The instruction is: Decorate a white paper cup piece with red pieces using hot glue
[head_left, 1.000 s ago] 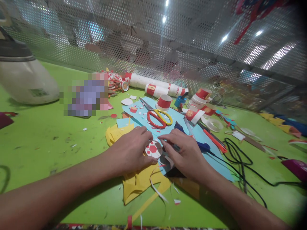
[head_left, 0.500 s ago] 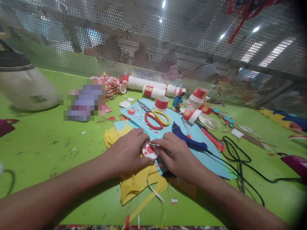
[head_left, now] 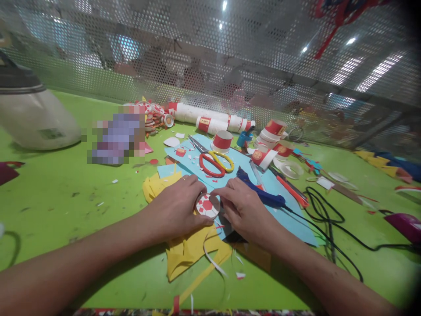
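Observation:
A small round white paper disc (head_left: 208, 206) with red angular patches, like a football pattern, is held low over the table. My left hand (head_left: 182, 199) grips its left side, fingers behind and thumb along the lower edge. My right hand (head_left: 241, 206) is closed at the opposite side, its bent index fingertip at the upper right rim; its other fingertips are partly hidden. Crumpled yellow paper (head_left: 184, 254) and light-blue sheets (head_left: 289, 224) lie beneath. Just beyond my hands are scissors (head_left: 213, 162) with red and yellow handles and a blue glue gun (head_left: 263, 193).
Red-and-white paper cups (head_left: 222, 141) stand behind the scissors, and a long stack of cups (head_left: 197, 114) lies at the back. An orange cutter (head_left: 291, 191), black cable (head_left: 329, 219) and clear tape roll (head_left: 291, 169) are right. A white appliance (head_left: 42, 123) stands left, before a perforated metal screen (head_left: 197, 57).
The disc's face shows more fully now. My right thumb and fingers have drawn back slightly from its right part, while my left hand keeps its grip.

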`<state>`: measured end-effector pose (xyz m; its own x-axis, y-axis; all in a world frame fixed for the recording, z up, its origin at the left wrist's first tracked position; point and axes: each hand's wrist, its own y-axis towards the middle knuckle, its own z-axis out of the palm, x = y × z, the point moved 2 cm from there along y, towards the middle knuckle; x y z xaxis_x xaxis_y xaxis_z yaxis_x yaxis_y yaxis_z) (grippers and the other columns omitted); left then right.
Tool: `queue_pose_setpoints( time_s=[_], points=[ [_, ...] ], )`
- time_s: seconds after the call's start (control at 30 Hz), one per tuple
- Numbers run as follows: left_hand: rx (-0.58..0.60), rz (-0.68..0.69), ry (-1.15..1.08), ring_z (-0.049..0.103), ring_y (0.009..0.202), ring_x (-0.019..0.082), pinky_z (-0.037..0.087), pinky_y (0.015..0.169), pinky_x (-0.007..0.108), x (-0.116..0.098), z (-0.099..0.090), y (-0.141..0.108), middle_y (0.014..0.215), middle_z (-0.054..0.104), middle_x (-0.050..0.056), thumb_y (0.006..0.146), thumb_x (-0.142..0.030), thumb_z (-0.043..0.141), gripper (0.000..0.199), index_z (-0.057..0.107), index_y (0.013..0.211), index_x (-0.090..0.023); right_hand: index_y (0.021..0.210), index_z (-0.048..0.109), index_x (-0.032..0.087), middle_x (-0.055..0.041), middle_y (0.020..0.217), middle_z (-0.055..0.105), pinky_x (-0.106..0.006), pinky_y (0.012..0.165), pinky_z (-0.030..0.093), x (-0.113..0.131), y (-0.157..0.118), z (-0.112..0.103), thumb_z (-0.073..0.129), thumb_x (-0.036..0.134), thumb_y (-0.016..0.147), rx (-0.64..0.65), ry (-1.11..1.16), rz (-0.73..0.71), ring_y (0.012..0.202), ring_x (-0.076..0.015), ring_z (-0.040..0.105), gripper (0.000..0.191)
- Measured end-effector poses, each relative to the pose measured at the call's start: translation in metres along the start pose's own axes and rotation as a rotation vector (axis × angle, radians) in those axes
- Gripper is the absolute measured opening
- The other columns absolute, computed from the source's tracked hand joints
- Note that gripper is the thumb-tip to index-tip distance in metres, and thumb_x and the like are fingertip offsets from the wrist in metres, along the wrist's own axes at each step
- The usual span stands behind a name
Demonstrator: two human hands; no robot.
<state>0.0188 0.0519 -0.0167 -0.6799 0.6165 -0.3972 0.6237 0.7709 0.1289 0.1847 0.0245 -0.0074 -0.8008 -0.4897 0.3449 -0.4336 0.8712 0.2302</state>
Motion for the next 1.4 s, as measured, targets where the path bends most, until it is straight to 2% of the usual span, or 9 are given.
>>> queue_pose_setpoints(
  time_s=[0.27, 0.5, 1.03, 1.13, 1.27, 1.4],
  points=[
    [0.008, -0.004, 0.013, 0.049, 0.080, 0.022, 0.039, 0.064, 0.033, -0.002, 0.000, 0.002, 0.088, 0.052, 0.005, 0.075, -0.042, 0.066, 0.030, 0.052, 0.084, -0.018, 0.098, 0.069, 0.014, -0.0050, 0.077, 0.045, -0.031, 0.065, 0.034, 0.000, -0.001, 0.002, 0.042, 0.005, 0.089, 0.044, 0.005, 0.032, 0.077, -0.0208, 0.044, 0.030],
    [-0.013, 0.012, 0.020, 0.048, 0.078, 0.020, 0.037, 0.062, 0.031, 0.000, 0.002, 0.001, 0.085, 0.051, 0.003, 0.076, -0.042, 0.064, 0.027, 0.049, 0.080, -0.019, 0.109, 0.067, 0.016, -0.0062, 0.080, 0.047, -0.031, 0.066, 0.036, 0.002, 0.000, 0.006, 0.041, 0.005, 0.089, 0.063, 0.010, 0.017, 0.079, -0.0213, 0.044, 0.035],
    [-0.015, 0.021, 0.020, 0.048, 0.077, 0.020, 0.036, 0.061, 0.031, 0.000, 0.001, 0.001, 0.086, 0.052, 0.003, 0.076, -0.043, 0.064, 0.029, 0.050, 0.081, -0.019, 0.109, 0.070, 0.016, -0.0079, 0.080, 0.049, -0.031, 0.064, 0.034, 0.003, -0.002, 0.009, 0.041, 0.002, 0.087, 0.049, -0.082, -0.043, 0.077, -0.0216, 0.044, 0.039],
    [-0.017, 0.012, 0.010, 0.048, 0.077, 0.020, 0.037, 0.061, 0.031, 0.000, 0.002, 0.001, 0.086, 0.051, 0.003, 0.076, -0.042, 0.064, 0.028, 0.050, 0.080, -0.019, 0.105, 0.070, 0.015, -0.0067, 0.079, 0.048, -0.031, 0.063, 0.037, 0.005, -0.003, 0.002, 0.040, 0.004, 0.088, -0.014, -0.010, -0.047, 0.075, -0.0203, 0.045, 0.036],
    [-0.020, 0.003, 0.009, 0.049, 0.077, 0.019, 0.038, 0.062, 0.031, 0.001, 0.002, -0.001, 0.088, 0.052, 0.003, 0.074, -0.040, 0.065, 0.028, 0.051, 0.084, -0.019, 0.104, 0.069, 0.015, -0.0059, 0.079, 0.051, -0.030, 0.064, 0.039, -0.001, -0.003, -0.007, 0.042, 0.004, 0.086, -0.168, 0.058, -0.075, 0.076, -0.0196, 0.048, 0.034],
    [-0.004, -0.015, 0.014, 0.049, 0.079, 0.021, 0.039, 0.064, 0.032, 0.001, 0.002, -0.001, 0.090, 0.052, 0.004, 0.074, -0.041, 0.066, 0.029, 0.052, 0.085, -0.018, 0.101, 0.070, 0.014, -0.0060, 0.076, 0.052, -0.031, 0.063, 0.040, -0.008, -0.002, -0.009, 0.041, 0.001, 0.084, -0.189, 0.061, -0.054, 0.075, -0.0199, 0.050, 0.036]
  ],
)
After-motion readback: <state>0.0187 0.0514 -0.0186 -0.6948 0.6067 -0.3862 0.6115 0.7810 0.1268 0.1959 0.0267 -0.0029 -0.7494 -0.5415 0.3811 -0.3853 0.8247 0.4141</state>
